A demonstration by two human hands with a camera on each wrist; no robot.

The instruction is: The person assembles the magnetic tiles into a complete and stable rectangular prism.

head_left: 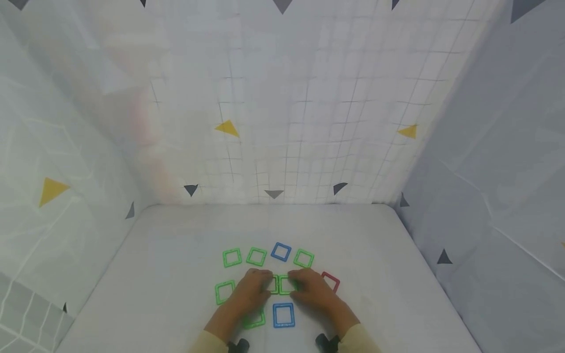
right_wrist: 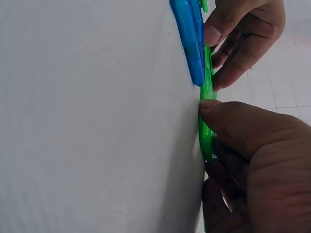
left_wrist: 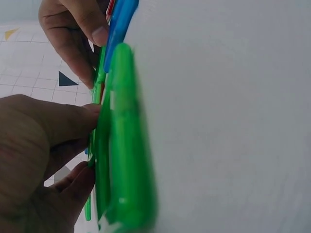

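White sheeting marked with grid lines and triangles hangs behind and beside a pale table, on which square toy frames lie flat around the grip. Left hand: thumb and fingers clamped on the left green square, most of it covered by the hand. Right hand: thumb and fingers likewise clamped on the right green square. These 2 squares lie side by side between the hands, facing edges touching or nearly so; which of the 2 cannot be confirmed. Beyond the grip, 4 squares form a loose row, 3 green and 1 blue, the latter being the far blue square. Just past the right hand's outer side is a red square, partly hidden; 1 green square sits outside the left hand. Nearer the person than the grip are a near blue square and, partly under the left forearm, a near green square. Assessment: the step in hand appears to be bringing 2 squares edge to edge. Next move calls for keeping both edges aligned and flat, confirming contact before either pinch is released.
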